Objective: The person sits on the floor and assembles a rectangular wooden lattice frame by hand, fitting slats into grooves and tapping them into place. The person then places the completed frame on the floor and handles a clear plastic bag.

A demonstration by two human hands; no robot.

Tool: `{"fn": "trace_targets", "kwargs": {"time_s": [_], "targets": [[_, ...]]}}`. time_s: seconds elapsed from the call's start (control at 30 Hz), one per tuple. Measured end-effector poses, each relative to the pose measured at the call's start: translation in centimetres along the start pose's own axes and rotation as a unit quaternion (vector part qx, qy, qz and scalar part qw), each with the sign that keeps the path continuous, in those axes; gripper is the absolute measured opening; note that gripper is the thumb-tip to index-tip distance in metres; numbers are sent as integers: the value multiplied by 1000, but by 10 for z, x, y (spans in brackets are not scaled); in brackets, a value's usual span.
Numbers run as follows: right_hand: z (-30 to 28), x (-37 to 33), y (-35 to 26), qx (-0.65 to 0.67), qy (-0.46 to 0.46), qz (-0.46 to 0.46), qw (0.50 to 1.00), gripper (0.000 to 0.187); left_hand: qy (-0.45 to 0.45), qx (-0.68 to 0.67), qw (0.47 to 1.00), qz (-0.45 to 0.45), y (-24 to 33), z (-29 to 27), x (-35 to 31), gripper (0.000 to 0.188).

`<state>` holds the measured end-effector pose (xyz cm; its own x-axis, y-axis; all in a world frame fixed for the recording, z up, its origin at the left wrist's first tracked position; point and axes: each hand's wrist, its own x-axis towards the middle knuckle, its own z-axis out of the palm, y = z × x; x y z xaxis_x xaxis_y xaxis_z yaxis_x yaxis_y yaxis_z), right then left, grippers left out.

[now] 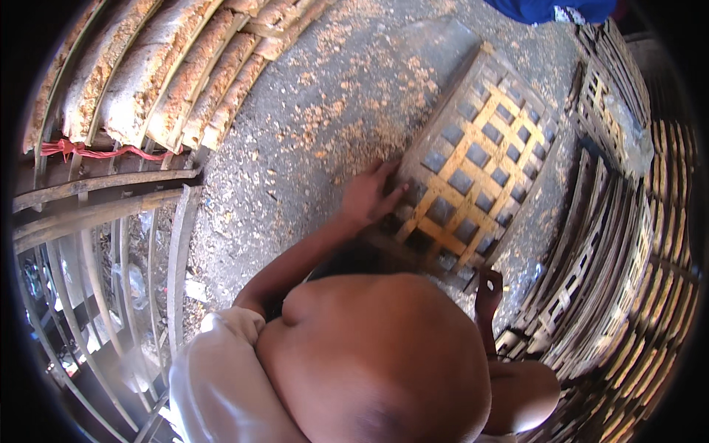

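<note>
A wooden tray (487,156) with a lattice of crossed, light flat strips lies tilted across the grey floor ahead of me. At its near left edge is my left hand (369,195), fingers apart, the fingertips against or just beside the frame. Beside the tray's near right corner is my right hand (487,294), its fingers curled with thumb and finger close together. Whether it grips the corner or something small, I cannot make out. My own body hides the space under the tray's near end.
Crumbly orange-brown bits litter the floor (295,140). Panels caked with orange-brown material (140,81) lean at the upper left, above a slatted frame (111,295) and red cord (111,152). Stacked lattice trays (591,273) line the right. Blue cloth (543,10) shows at the top edge.
</note>
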<state>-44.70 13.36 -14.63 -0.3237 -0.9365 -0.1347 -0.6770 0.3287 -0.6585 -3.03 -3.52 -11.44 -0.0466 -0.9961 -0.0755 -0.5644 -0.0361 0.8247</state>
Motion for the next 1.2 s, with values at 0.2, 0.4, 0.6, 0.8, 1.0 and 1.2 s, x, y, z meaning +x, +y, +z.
{"fn": "trace_targets", "kwargs": {"time_s": [0.2,0.4,0.6,0.8,1.0,1.2], "targets": [[5,-17,-49,185,-64,318,928,47,22,-80,996,-21,-15,-36,-81,40],[7,-29,-29,176,-66,288,939,47,-344,-13,825,-448,-81,-201,-292,52],[6,-29,-17,167,-81,273,944,48,-288,-280,642,-653,-6,-187,-282,59],[4,-27,-2,157,-97,252,950,50,-227,-438,602,-628,-34,-209,-278,62],[6,-30,-11,169,-97,268,944,49,-150,-295,673,-662,-31,-173,-307,74],[14,-36,-11,182,-97,254,945,46,-168,-458,658,-573,-42,-216,-266,77]]}}
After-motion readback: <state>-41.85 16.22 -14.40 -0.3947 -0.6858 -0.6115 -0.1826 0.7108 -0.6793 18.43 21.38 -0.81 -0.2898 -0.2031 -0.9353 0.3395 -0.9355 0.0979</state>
